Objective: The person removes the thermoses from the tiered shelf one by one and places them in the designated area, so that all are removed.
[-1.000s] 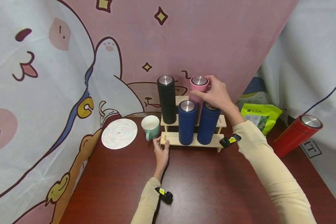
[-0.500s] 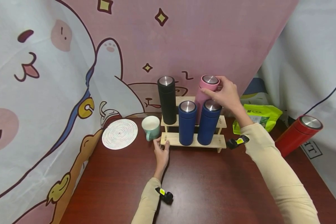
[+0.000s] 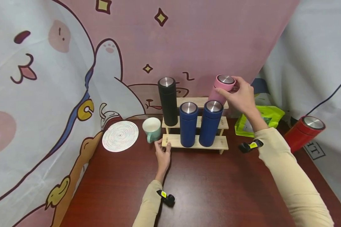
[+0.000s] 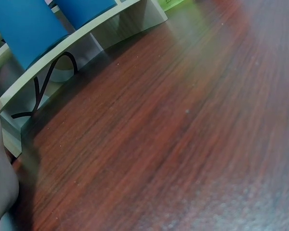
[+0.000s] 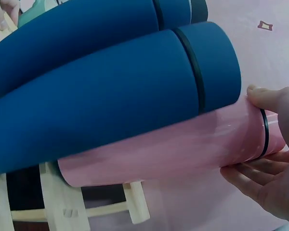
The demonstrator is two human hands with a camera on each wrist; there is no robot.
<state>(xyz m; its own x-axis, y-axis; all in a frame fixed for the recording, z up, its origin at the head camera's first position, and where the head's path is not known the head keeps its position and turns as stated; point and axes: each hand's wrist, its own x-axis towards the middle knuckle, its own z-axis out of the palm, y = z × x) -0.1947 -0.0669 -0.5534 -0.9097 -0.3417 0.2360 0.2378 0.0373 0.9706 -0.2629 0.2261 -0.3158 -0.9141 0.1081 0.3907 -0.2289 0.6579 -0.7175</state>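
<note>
My right hand [image 3: 240, 94] grips a pink thermos [image 5: 168, 149] around its top, just below the steel-capped lid. In the right wrist view its base is at the middle step of a three-tier wooden rack [image 3: 173, 141]; whether it touches is unclear. Two blue thermoses [image 3: 188, 126] stand on the lowest step, and the right one [image 3: 211, 126] partly hides the pink one. A black thermos [image 3: 168, 102] stands on the middle step, at the left. My left hand [image 3: 163, 157] pinches the left end of the lowest step, fingers mostly out of the left wrist view.
A mint-green mug [image 3: 152, 127] stands close to the rack's left end, with a round woven mat [image 3: 120, 136] farther left. Right of the rack are a bright green pouch [image 3: 268, 116] and a red thermos [image 3: 304, 134]. A printed cloth [image 3: 224, 37] hangs behind.
My right hand has moved the pink thermos to the right, from between the blue thermoses to behind the right one, near the rack's right end. The left hand keeps its place.
</note>
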